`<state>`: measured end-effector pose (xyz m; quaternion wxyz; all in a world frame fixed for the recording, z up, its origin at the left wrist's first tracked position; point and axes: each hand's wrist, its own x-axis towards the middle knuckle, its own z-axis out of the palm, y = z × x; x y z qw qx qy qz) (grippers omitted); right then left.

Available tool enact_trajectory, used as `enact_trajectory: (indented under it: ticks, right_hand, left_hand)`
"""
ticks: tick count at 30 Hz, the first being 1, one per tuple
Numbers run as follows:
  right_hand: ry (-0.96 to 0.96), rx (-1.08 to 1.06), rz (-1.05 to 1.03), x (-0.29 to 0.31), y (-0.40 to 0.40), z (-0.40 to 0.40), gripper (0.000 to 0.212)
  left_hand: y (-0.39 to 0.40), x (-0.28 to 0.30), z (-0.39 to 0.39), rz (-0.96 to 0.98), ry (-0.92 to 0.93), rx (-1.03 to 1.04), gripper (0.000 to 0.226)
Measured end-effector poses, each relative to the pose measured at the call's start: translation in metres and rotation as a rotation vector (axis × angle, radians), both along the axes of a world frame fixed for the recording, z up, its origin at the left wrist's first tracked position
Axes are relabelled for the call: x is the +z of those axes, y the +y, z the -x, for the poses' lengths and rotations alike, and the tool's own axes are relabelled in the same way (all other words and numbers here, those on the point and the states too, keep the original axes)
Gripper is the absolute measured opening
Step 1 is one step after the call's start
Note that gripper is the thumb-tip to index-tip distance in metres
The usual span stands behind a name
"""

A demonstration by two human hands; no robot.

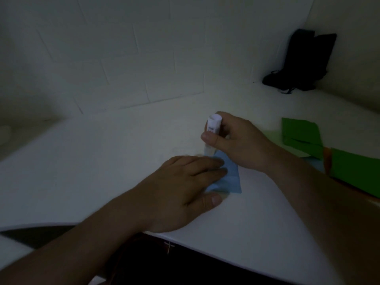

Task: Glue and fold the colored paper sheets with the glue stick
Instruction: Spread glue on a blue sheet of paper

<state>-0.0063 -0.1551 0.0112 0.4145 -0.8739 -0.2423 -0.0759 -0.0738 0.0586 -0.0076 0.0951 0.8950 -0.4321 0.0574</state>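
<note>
A small light blue paper sheet [231, 177] lies on the white table [102, 161] in the middle of the view. My left hand [185, 188] rests flat on its left part, fingers spread, pinning it down. My right hand [236, 140] grips a white glue stick [212, 130] upright, its lower tip touching the far corner of the blue sheet. Much of the sheet is hidden under my left hand.
Green paper sheets [302, 134] lie to the right, with a pale green sheet and an orange edge [327, 159] among them. A dark bag [302, 62] leans in the far right corner. White walls stand behind the table. The table's front edge runs below my arms.
</note>
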Motion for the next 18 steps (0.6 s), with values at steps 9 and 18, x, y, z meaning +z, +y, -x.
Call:
enact_trajectory:
  ticks: [9,18]
  right_hand:
    - [0.027,-0.027,0.006,-0.002,-0.015,-0.002,0.021]
    - [0.013,-0.020,0.047,0.002,-0.033,-0.001,0.015]
  left_hand:
    - [-0.010,0.014,-0.033,0.488,0.255,0.494,0.026]
    - [-0.010,0.017,-0.070,-0.029,0.213,0.561,0.088]
